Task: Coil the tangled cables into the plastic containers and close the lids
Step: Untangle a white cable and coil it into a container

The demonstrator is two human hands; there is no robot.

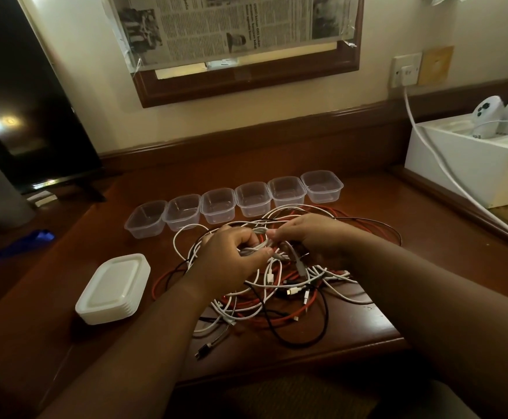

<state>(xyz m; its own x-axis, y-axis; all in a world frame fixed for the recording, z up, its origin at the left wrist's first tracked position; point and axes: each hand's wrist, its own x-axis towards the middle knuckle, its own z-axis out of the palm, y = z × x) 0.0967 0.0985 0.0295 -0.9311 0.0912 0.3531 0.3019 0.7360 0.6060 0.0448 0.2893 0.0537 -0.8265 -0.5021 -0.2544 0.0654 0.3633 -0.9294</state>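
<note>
Dark wood desk (367,316): lid stack (113,288) near its left edge, six open containers (234,198) along the back, tangled cables (276,285) at centre. Best to free one white cable fully before coiling. Left hand (231,258) and right hand (313,234) pinch white strands, fingers curled narrow.

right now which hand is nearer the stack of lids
Left. The left hand grips white cable in the tangle, just right of the stack of lids. The right hand pinches cable farther right, beyond the left hand.
</note>
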